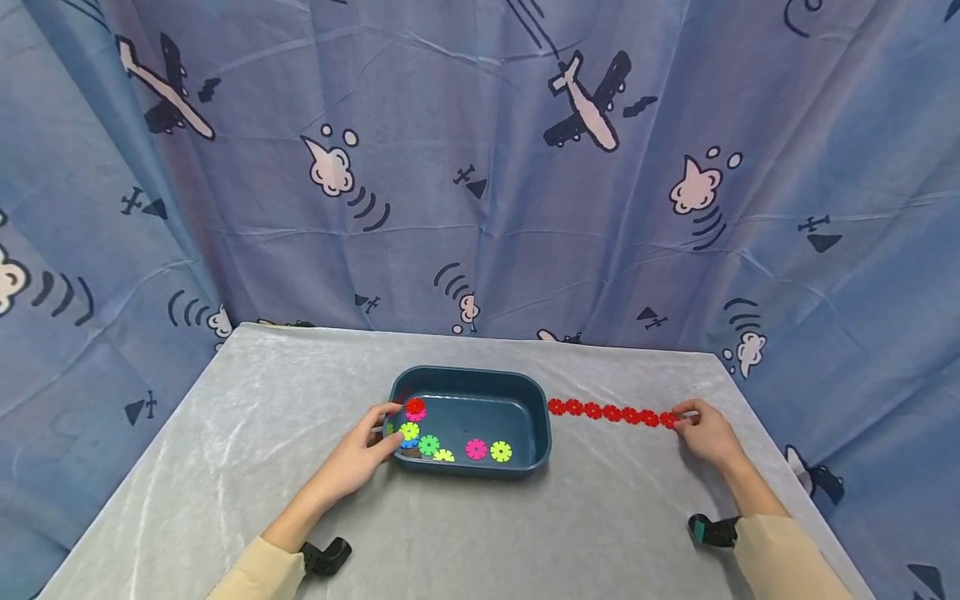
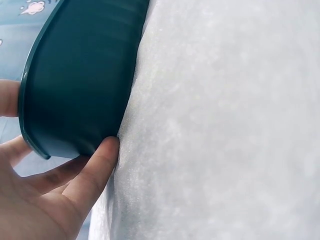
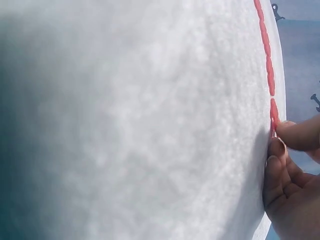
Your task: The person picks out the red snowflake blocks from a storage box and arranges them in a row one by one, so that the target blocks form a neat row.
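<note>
A dark teal plastic bin (image 1: 472, 377) stands on the table. My left hand (image 1: 358, 454) holds its left end, with the thumb at the rim and fingers (image 2: 95, 175) against the outer wall in the left wrist view. Inside lie notched plastic discs, among them a pink disc (image 1: 476, 449), a yellow disc (image 1: 501, 452), a green disc (image 1: 429, 445) and a red disc (image 1: 415, 406). From the bin's right side a row of red notched discs (image 1: 612, 413) runs rightward, edge to edge. My right hand (image 1: 707, 433) pinches the disc at its right end between thumb and fingers.
A pale grey cloth (image 1: 480, 533) covers the table. Behind and at both sides hangs a blue curtain (image 1: 420, 208) with printed planes. Black straps with small devices sit on both wrists, the left device (image 1: 326, 557) close to the cloth.
</note>
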Available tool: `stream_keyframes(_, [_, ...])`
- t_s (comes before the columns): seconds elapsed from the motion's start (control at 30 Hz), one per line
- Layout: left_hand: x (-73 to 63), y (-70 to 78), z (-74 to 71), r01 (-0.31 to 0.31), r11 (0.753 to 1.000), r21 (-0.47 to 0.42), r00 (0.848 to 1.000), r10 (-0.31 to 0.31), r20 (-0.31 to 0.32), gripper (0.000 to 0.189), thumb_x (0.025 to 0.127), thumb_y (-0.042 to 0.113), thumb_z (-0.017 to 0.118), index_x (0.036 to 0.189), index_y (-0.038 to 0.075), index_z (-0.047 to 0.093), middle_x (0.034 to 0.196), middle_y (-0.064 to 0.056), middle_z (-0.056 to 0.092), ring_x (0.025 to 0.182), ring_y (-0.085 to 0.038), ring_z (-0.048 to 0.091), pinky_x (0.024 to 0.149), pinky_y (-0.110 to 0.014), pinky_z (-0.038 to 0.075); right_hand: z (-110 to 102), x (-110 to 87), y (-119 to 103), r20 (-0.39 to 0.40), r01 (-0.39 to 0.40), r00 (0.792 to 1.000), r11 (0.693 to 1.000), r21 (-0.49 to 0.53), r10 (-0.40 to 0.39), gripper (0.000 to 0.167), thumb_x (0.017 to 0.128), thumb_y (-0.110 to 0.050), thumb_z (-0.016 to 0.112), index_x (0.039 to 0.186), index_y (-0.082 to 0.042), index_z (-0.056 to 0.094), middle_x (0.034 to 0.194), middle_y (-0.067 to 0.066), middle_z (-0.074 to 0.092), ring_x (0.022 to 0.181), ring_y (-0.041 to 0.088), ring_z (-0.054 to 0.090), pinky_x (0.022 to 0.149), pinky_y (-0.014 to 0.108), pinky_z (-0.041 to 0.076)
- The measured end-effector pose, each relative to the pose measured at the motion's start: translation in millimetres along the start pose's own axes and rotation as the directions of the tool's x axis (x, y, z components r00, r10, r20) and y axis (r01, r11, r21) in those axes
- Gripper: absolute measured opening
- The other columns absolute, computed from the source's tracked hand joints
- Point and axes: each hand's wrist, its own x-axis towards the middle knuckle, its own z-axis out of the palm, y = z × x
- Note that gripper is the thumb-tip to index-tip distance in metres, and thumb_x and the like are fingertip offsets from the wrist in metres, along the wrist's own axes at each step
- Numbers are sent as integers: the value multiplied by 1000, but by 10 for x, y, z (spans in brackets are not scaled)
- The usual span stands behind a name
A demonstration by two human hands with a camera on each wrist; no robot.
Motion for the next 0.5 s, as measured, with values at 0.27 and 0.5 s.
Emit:
stream_keyframes(0.27, [-8, 9, 4, 3, 1000, 28, 1000, -3, -10, 47, 103, 23, 62, 148, 17, 48, 149, -22, 45, 120, -35, 59, 89, -43, 56, -11, -30, 15, -43, 3, 999, 1000, 0, -3, 30, 98, -6, 53, 122, 11, 56, 91, 15, 59, 78, 25, 53, 64, 33, 43])
stream_keyframes(0.5, [-6, 5, 12, 22, 999, 46, 1000, -21, -23, 46, 103, 23, 62, 147, 19, 49, 144, -20, 49, 114, -29, 62, 90, -42, 56, -75, -65, -274, -88, 56, 995, 998, -3, -56, 31, 103, -16, 52, 122, 8, 60, 96, 18, 63, 77, 25, 57, 62, 34, 48])
